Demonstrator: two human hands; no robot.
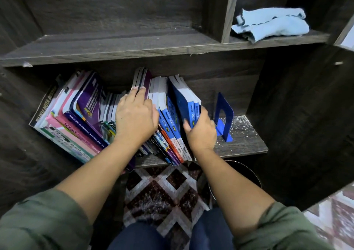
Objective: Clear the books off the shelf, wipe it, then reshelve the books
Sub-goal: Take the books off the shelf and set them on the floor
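Observation:
A row of books fills the lower shelf of a dark wooden bookcase. Pink and purple books lean to the left. My left hand lies over the middle of the row, fingers hooked on the top edge of a purple book. To the right stand several blue-spined books. My right hand grips the rightmost blue books from their right side, thumb on the cover. A light blue cloth lies crumpled on the upper shelf at the right.
A blue metal bookend stands just right of my right hand, with white dust specks on the bare shelf beyond it. The upper shelf is bare on its left. A dark round bin and a patterned rug lie below.

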